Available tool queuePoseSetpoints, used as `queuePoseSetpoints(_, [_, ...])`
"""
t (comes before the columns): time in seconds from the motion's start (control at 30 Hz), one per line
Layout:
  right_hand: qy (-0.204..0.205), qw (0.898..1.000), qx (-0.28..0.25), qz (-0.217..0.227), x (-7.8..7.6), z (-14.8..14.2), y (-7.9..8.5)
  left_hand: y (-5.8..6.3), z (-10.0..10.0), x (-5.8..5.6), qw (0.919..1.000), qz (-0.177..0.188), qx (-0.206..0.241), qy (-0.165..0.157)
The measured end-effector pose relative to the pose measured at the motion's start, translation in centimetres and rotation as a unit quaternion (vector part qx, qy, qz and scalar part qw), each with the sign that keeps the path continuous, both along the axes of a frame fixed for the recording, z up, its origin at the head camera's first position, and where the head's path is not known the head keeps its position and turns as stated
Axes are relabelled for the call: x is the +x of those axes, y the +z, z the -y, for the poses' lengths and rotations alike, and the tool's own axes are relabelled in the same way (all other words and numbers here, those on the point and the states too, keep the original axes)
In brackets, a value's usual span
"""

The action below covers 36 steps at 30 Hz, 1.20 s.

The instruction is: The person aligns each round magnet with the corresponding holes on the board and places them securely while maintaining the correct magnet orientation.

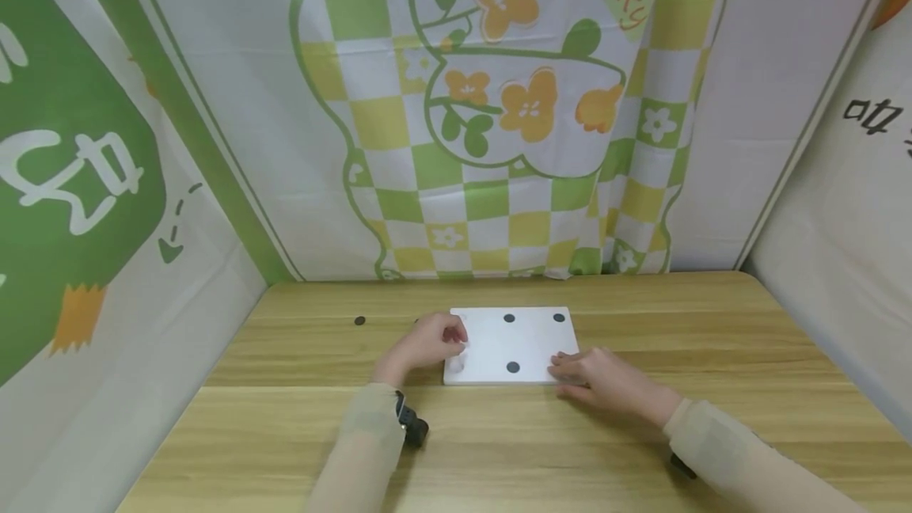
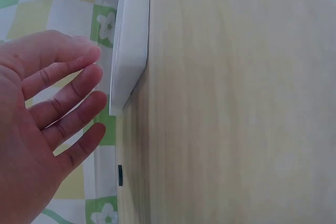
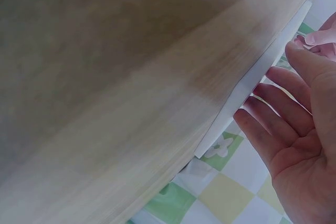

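Observation:
A white rectangular board [image 1: 484,343] with dark round spots, such as the dark disc [image 1: 513,367], lies on the wooden table. My left hand [image 1: 431,340] is over the board's left side, its thumb and index finger brought together at the tips. In the left wrist view the other fingers of the left hand [image 2: 58,98] are loosely bent beside the board's edge [image 2: 131,40]. I cannot tell whether a small thing sits between that thumb and finger. My right hand [image 1: 606,378] rests its extended fingers on the board's near right corner, hiding it; the right wrist view shows those fingers [image 3: 278,108] along the edge.
A loose dark disc [image 1: 359,321] lies on the table left of the board; another dark disc [image 1: 416,321] is partly behind the left hand. A patterned curtain [image 1: 499,204] hangs behind the table [image 1: 499,450], with printed cloth on both sides.

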State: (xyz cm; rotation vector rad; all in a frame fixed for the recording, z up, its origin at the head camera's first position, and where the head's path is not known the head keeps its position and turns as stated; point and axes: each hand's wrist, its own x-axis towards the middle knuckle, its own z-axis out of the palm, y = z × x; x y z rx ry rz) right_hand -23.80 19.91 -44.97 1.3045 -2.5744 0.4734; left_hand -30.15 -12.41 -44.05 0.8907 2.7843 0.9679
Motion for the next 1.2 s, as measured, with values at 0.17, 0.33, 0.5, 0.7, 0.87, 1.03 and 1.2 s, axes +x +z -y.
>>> queuePoseSetpoints(0.17, [0.002,1.000,0.002,0.000,0.0,0.0,0.0,0.0,0.7,0.1,0.9998,-0.014,-0.001,0.012])
queuePoseSetpoints(0.33, [0.002,1.000,0.004,0.001,0.1,0.0,0.1,0.0,1.3,0.2,0.9994,-0.023,-0.006,0.026])
queuePoseSetpoints(0.5, [0.001,1.000,0.004,-0.001,0.1,0.1,0.2,0.1,1.8,0.3,0.9986,-0.024,-0.013,0.044])
queuePoseSetpoints(0.7, [0.002,1.000,0.003,0.003,0.1,0.1,0.2,-0.1,2.5,0.2,0.9977,-0.020,-0.014,0.063])
queuePoseSetpoints(0.87, [0.000,1.000,0.004,0.008,0.1,0.0,0.1,-0.3,3.0,-0.1,0.9966,-0.021,-0.016,0.078])
queuePoseSetpoints(1.03, [-0.002,1.000,0.007,0.013,0.1,0.0,0.1,-0.2,3.4,-0.2,0.9963,-0.022,-0.017,0.081])
queuePoseSetpoints(1.2, [-0.002,1.000,0.008,0.014,0.1,0.0,0.1,-0.2,3.9,-0.4,0.9956,-0.018,-0.037,0.084])
